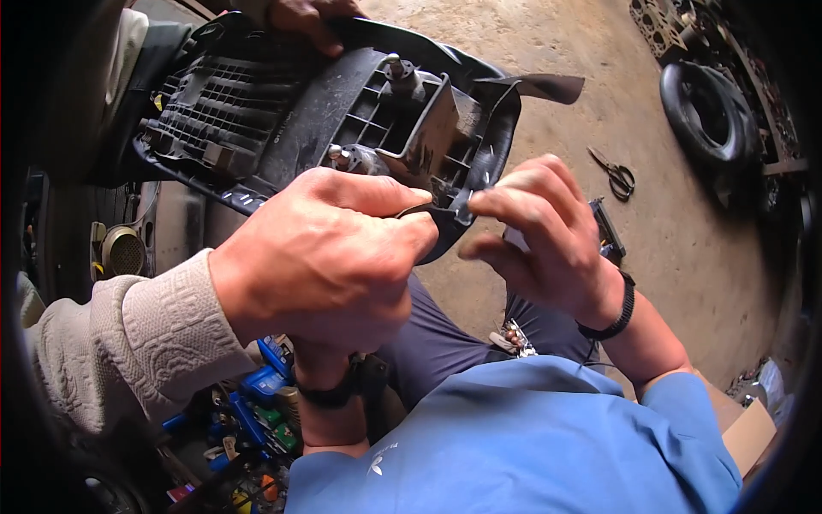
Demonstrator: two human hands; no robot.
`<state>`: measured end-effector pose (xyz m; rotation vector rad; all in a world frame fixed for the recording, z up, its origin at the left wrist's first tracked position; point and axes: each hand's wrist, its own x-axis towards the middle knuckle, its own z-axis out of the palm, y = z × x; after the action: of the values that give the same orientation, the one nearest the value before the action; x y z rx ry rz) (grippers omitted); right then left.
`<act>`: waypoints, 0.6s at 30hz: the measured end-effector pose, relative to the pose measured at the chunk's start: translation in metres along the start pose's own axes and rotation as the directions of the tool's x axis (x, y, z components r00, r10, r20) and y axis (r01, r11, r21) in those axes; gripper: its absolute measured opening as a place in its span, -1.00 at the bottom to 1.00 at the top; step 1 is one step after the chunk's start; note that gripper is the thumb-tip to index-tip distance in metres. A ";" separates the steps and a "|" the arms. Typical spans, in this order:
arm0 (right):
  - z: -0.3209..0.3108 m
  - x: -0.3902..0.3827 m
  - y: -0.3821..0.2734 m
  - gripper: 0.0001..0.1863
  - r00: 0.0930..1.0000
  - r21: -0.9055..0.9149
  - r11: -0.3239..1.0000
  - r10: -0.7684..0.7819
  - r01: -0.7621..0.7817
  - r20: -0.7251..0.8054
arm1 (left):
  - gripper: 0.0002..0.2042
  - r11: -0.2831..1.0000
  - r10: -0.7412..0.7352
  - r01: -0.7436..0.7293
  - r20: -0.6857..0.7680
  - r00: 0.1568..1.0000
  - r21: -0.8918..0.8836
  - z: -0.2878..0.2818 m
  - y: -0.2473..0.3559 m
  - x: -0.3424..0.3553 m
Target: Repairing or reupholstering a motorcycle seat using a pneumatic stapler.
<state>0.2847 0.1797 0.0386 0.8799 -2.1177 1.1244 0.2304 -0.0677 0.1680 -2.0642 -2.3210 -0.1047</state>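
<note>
A black motorcycle seat lies underside up across the upper middle, showing ribs, two metal studs and staples along its rim. My right hand, wearing a black wristband, is at the seat's near right corner. Its fingers curl loosely, the thumb apart from them and the fingertips beside the black cover edge. My left hand is mostly hidden under a co-worker's beige-sleeved hand, so its fingers do not show. That co-worker's hand pinches the black cover edge. Another person's hand rests on the seat's far edge.
Scissors lie on the concrete floor to the right, with a black tool-like object partly behind my right hand. A black tyre stands farther right. Colourful small items lie low on the left. A black strip sticks out from the seat's right end.
</note>
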 end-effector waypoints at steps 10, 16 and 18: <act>0.003 -0.017 0.018 -0.64 0.944 -0.257 0.909 -0.309 0.328 0.115 | -0.85 0.999 0.029 -0.011 0.406 0.914 -0.047 0.009 -0.012 0.009; -0.002 0.002 0.022 -0.56 0.956 -0.158 0.956 -0.214 0.247 0.199 | -0.81 0.973 -0.010 -0.073 0.356 0.935 0.218 0.030 -0.004 0.000; -0.001 0.009 0.026 -0.55 0.931 -0.133 0.943 -0.265 0.304 0.250 | -0.81 0.941 -0.005 -0.128 0.392 0.920 0.313 0.037 -0.004 -0.003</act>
<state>0.2591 0.1895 0.0339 1.2384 -2.1384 0.7102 0.2278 -0.0686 0.1312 -2.1253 -2.2520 0.7154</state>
